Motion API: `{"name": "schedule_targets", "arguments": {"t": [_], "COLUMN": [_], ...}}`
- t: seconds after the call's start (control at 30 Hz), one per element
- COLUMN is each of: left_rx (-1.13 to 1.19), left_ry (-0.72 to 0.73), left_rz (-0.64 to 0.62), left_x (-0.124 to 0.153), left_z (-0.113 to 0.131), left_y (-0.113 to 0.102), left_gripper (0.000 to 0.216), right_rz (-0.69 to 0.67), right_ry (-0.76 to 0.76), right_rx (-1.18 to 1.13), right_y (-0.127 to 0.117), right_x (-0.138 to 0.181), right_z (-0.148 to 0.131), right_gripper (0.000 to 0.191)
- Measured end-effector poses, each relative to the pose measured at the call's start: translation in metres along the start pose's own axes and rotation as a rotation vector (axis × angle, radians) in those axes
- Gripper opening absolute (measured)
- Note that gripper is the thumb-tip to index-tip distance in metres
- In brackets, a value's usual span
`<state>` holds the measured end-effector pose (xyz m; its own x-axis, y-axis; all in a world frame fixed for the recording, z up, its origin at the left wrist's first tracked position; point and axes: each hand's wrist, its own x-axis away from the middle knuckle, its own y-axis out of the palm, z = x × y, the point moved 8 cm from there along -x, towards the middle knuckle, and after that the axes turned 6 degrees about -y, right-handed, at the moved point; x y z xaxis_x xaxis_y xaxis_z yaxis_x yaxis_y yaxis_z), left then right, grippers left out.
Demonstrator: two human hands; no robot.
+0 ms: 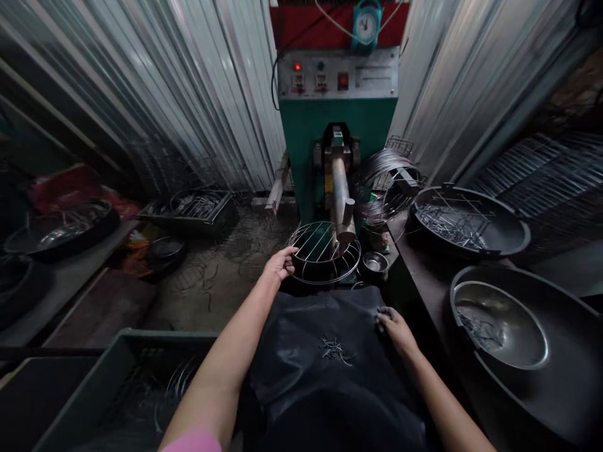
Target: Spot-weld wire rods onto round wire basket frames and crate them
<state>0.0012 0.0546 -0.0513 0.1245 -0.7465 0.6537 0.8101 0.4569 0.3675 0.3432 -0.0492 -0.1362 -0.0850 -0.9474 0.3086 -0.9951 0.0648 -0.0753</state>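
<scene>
My left hand [281,262] is closed on the left rim of a round wire rack [308,281], with parallel bars across its top and a second ring joined by short wires. The rack sits level under the cylindrical arm [340,182] of a green spot-welding machine [301,135], close to its tip. My right hand [396,326] is by the right edge of the dark apron [311,320] over my lap. Its fingers are pinched together, the tips look dark, and I cannot make out what is between them. A small heap of short bent wires [336,350] lies on the apron.
Right of the machine hangs a coil of wire [389,182]. Wide pans [513,235] on the right bench hold metal pieces, one with a shiny bowl [522,345] inside. A green crate [127,342] stands at lower left. A small metal bowl [375,262] sits beside the rack.
</scene>
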Motion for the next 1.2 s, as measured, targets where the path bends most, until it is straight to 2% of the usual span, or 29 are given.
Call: {"name": "schedule_targets", "arguments": {"t": [0.1,0.2,0.27,0.33,0.4,0.5,0.9,1.2], "left_rx": [0.043,0.043,0.048,0.056,0.054,0.039,0.089,0.125], "left_ry": [0.105,0.181,0.215,0.245,0.286,0.347,0.38,0.369], "left_rz": [0.066,0.099,0.104,0.096,0.089,0.086,0.132,0.12], "left_x": [0.01,0.02,0.025,0.028,0.03,0.031,0.032,0.035], "left_z": [0.001,-0.002,-0.006,-0.009,-0.009,-0.008,-0.014,-0.016], "left_y": [-0.001,0.007,0.014,0.018,0.019,0.017,0.02,0.024], "left_gripper": [0.034,0.034,0.035,0.036,0.036,0.038,0.051,0.049], "right_rz": [-0.068,-0.111,-0.14,-0.171,-0.201,-0.224,-0.17,-0.186], "right_ry": [-0.069,-0.216,-0.338,-0.411,-0.411,-0.376,-0.413,-0.399], "right_rx": [-0.211,-0.331,-0.329,-0.257,-0.156,-0.054,-0.021,-0.082], "right_y": [0.018,0.048,0.071,0.092,0.107,0.116,0.108,0.109], "right_x": [0.006,0.01,0.011,0.01,0.004,-0.007,-0.016,-0.021], "right_z": [-0.035,-0.088,-0.122,-0.142,-0.146,-0.138,-0.14,-0.141], "right_gripper": [0.034,0.031,0.027,0.027,0.027,0.027,0.027,0.026]}}
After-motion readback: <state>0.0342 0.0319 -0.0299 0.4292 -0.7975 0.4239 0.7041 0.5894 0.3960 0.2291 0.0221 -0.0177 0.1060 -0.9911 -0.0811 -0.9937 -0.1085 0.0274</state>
